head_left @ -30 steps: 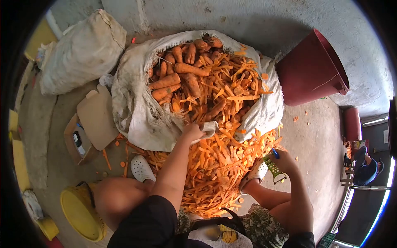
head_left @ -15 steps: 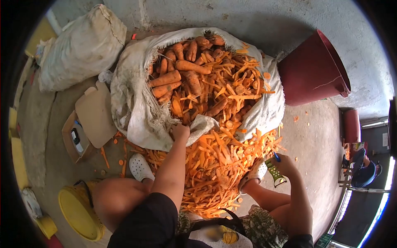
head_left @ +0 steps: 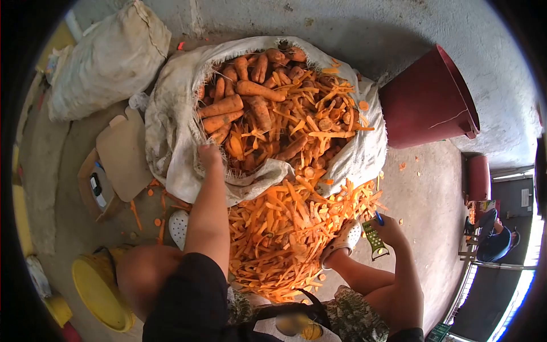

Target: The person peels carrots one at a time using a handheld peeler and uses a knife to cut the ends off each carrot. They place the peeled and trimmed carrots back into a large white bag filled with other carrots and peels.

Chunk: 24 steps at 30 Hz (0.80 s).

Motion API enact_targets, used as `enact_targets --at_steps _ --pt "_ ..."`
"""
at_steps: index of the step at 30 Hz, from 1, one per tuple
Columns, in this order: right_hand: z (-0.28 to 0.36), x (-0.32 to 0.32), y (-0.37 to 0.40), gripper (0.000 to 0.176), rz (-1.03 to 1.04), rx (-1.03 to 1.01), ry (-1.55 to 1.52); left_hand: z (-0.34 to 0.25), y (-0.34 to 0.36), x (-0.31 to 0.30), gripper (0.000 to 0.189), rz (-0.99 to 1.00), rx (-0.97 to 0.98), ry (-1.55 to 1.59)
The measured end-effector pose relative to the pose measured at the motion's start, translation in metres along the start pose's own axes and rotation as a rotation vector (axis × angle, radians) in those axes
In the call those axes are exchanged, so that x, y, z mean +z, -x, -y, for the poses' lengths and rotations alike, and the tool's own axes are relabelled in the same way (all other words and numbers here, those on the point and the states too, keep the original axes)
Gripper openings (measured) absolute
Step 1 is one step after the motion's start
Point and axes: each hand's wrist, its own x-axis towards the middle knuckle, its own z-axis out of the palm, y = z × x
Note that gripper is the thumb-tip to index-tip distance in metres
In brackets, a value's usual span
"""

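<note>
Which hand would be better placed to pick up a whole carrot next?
Probably the left hand: it is at the sack's rim beside whole carrots, while the right hand holds a green tool farther away.

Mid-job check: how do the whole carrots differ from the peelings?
The whole carrots are thick and rounded; the peelings are thin, flat strips. The whole carrots have a dull, dirt-marked skin, while the peelings look brighter. The whole carrots lie in the sack; the peelings lie partly there and partly heaped outside it. Both are orange.
</note>
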Motion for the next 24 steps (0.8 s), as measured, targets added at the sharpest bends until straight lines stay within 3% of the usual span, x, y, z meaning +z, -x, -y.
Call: enact_targets --at_steps 4,6,7,9,10,14,16,21,24 --pt "-0.004 0.005 -0.004 0.023 0.016 0.006 0.050 -0.054 0.012 -0.021 0.032 -0.139 0.146 -0.121" --pt "-0.001 0.006 -0.006 0.022 0.013 -0.006 0.068 -0.070 0.024 -0.021 0.037 -0.201 0.569 -0.409" --pt "0.005 0.005 -0.006 0.023 0.024 0.031 0.044 -0.075 0.021 -0.020 0.037 -0.198 0.564 -0.407" --pt "0.004 0.006 -0.006 0.024 0.038 0.077 0.028 -0.081 0.014 -0.014 0.046 0.107 0.630 -0.724" --pt "-0.002 0.010 -0.009 0.023 0.036 0.067 0.009 -0.072 0.005 -0.004 0.058 0.035 0.691 -0.878" --pt "0.002 0.012 -0.011 0.022 0.036 0.061 0.021 -0.078 0.001 0.004 0.064 0.091 0.652 -0.954" --pt "-0.003 0.013 -0.013 0.022 0.039 0.065 0.013 -0.089 0.004 0.003 0.064 0.151 0.493 -1.148" --pt "0.000 0.008 -0.011 0.024 0.019 0.065 0.018 -0.081 0.013 0.010 0.063 -0.020 0.502 -1.274" --pt "-0.015 0.012 -0.014 0.025 -0.007 0.041 0.039 -0.062 -0.012 0.017 0.054 -0.036 0.636 -1.316"
